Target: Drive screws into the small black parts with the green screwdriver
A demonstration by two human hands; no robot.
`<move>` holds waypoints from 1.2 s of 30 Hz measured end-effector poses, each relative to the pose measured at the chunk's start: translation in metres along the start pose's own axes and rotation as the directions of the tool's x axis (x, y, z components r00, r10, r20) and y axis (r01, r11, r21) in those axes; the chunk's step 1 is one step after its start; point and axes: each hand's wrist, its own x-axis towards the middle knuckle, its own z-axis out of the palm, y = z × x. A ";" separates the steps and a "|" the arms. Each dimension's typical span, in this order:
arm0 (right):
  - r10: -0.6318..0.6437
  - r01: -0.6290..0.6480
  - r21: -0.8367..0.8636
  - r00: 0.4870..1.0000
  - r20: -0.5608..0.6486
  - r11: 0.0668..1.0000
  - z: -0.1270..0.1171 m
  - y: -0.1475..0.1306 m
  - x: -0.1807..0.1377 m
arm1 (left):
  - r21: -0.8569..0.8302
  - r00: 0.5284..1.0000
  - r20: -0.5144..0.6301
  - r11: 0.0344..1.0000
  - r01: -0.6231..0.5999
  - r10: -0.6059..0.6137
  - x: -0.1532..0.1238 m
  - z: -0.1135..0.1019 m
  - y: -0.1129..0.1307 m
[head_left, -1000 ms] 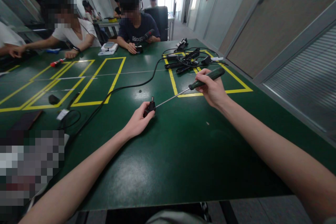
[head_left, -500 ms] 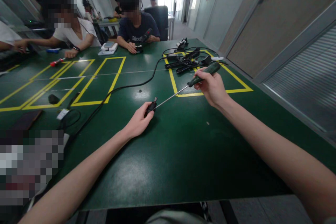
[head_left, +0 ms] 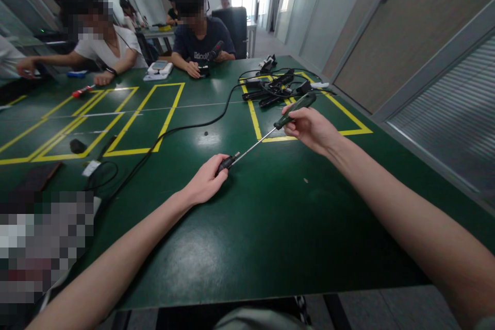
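My left hand is closed around a small black part with a short metal pin, just above the green table. A screwdriver with a dark green handle is gripped in my right hand, thumb and fingers around the handle. Its thin metal shaft slopes down to the left, and the tip meets or comes very near the black part; exact contact is too small to make out. My left fingers hide much of that part.
Behind my right hand, black parts and cables lie in a yellow-taped area. A long black cable crosses the green table. At left are a small dark block and a red-handled screwdriver. Two co-workers sit across the table.
The black part has turned in my left hand, its metal pin now leaning to the right. My right hand and the screwdriver handle have shifted slightly left and lower.
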 end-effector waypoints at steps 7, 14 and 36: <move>0.023 -0.022 0.029 0.999 -0.036 0.999 0.003 -0.002 0.002 | 0.013 1.000 -0.007 1.000 0.000 0.000 0.000 0.001 0.000; 0.014 -0.013 0.006 0.999 -0.050 1.000 -0.001 0.000 0.002 | 0.013 1.000 -0.013 1.000 0.005 -0.005 0.000 0.001 0.000; -0.132 0.095 -0.163 0.963 -0.234 0.982 -0.009 0.008 0.005 | 0.076 0.994 -0.044 0.993 -0.092 0.096 -0.002 0.003 -0.002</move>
